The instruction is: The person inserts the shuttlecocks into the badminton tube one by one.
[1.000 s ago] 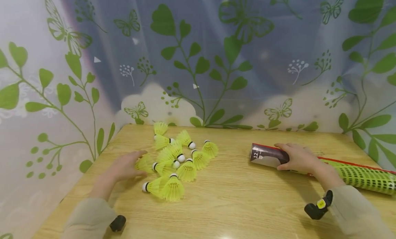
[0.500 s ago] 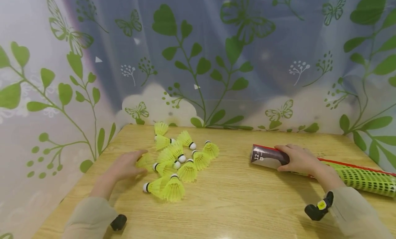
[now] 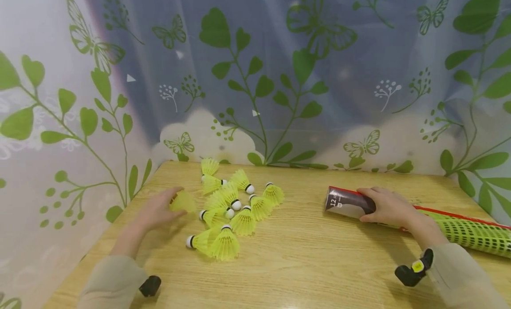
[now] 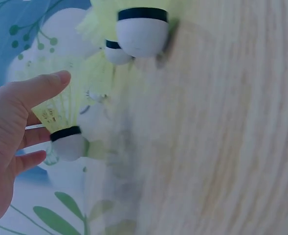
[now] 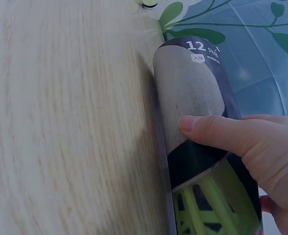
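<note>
My left hand (image 3: pixel 159 207) holds a yellow shuttlecock (image 3: pixel 183 202) at the left of the pile. In the left wrist view the thumb and fingers are around the skirt of this shuttlecock (image 4: pixel 68 142), and its white cork points away from the palm. Several more yellow shuttlecocks (image 3: pixel 225 244) with white corks and black bands lie loosely heaped to the right of that hand. On the right, my right hand (image 3: pixel 387 206) grips a long shuttlecock tube (image 3: pixel 345 203) lying on its side. The thumb presses on the dark and grey end of the tube (image 5: pixel 188 88), marked 12.
Everything lies on a light wooden table (image 3: pixel 295 255). A curtain (image 3: pixel 279 78) printed with leaves and butterflies hangs along the back and left edges. The tube's green patterned part (image 3: pixel 471 229) runs off toward the right edge of the view.
The left hand has lifted slightly and shifted left, taking its shuttlecock away from the others. The right hand and the tube stay as they were.
</note>
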`<state>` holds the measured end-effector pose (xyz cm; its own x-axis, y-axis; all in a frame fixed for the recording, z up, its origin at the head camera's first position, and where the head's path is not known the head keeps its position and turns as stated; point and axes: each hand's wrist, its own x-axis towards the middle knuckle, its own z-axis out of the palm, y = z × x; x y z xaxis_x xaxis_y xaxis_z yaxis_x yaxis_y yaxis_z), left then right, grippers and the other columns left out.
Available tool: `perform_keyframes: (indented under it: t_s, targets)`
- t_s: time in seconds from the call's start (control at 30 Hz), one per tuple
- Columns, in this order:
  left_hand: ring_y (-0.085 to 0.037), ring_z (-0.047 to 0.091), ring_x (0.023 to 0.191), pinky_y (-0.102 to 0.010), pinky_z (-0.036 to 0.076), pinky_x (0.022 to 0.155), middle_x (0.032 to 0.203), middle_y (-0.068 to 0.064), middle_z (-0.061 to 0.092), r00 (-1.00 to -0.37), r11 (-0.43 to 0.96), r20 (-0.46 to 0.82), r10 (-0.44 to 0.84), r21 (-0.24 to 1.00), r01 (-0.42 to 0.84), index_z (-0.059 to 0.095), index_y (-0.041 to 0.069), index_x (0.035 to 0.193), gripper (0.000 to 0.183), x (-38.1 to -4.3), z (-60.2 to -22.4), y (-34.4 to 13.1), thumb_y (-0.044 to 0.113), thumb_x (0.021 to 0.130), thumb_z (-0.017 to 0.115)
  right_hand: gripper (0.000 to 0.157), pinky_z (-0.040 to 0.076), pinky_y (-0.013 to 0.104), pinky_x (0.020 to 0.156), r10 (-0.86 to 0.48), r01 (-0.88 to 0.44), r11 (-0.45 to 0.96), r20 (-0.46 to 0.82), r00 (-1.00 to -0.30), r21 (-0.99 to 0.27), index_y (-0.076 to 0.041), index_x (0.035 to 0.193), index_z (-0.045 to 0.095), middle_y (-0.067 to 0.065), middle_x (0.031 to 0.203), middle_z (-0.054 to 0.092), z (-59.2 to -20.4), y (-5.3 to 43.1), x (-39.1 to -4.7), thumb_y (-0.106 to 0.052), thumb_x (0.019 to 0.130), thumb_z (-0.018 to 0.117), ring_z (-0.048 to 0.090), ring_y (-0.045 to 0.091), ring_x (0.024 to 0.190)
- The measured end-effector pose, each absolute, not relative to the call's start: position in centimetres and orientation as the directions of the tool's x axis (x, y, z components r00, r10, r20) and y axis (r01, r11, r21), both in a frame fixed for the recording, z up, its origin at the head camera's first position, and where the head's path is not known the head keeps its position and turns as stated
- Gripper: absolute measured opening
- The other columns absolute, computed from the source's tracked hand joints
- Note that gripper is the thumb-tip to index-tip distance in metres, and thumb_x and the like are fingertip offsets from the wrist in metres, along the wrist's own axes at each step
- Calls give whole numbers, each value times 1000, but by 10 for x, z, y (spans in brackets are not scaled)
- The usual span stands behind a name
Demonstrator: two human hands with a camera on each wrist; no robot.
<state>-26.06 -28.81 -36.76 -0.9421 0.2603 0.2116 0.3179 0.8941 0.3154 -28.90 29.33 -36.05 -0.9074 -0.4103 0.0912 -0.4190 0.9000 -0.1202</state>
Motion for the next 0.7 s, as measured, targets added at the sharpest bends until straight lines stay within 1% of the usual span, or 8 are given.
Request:
perform_keyframes:
  t_s: [0.2, 0.3, 0.43, 0.53, 0.7]
  targets:
    - [-43, 56, 103, -56, 45, 86, 133, -26, 47, -933, 881, 257, 253, 338, 332, 36, 2, 140, 70, -258, -354, -285, 25, 84, 70, 81, 44, 55, 77, -418, -432, 896, 137, -898, -97, -2, 133, 47, 26, 120, 54, -353, 295, -287, -41, 70, 79, 54, 42, 103]
    - [-44, 56, 103, -57, 45, 85, 133, -25, 47, -942, 889, 243, 234, 339, 308, 37, 4, 140, 68, -256, -347, -280, 29, 85, 69, 80, 43, 56, 79, -428, -443, 893, 149, -892, -86, -1, 132, 47, 27, 120, 54, -350, 295, -285, -40, 70, 79, 53, 43, 104]
    - [-43, 52, 111, -57, 43, 87, 136, -22, 46, -947, 888, 227, 228, 349, 298, 37, 7, 141, 69, -255, -338, -270, 33, 85, 68, 80, 41, 59, 81, -426, -440, 894, 145, -893, -88, -1, 132, 47, 28, 121, 53, -348, 296, -283, -39, 71, 79, 52, 44, 106]
    - [-41, 49, 116, -56, 42, 90, 137, -21, 46, -931, 878, 253, 263, 338, 340, 38, 6, 140, 69, -255, -330, -259, 32, 84, 69, 80, 41, 60, 82, -419, -434, 896, 144, -896, -93, -1, 132, 47, 28, 122, 53, -348, 296, -282, -40, 70, 79, 51, 45, 108]
    - [-39, 48, 118, -54, 41, 94, 134, -20, 48, -901, 849, 297, 316, 336, 409, 42, 2, 137, 66, -254, -315, -237, 26, 82, 71, 81, 43, 57, 80, -421, -437, 894, 156, -894, -93, -1, 133, 46, 28, 122, 53, -344, 296, -281, -40, 70, 79, 52, 44, 107]
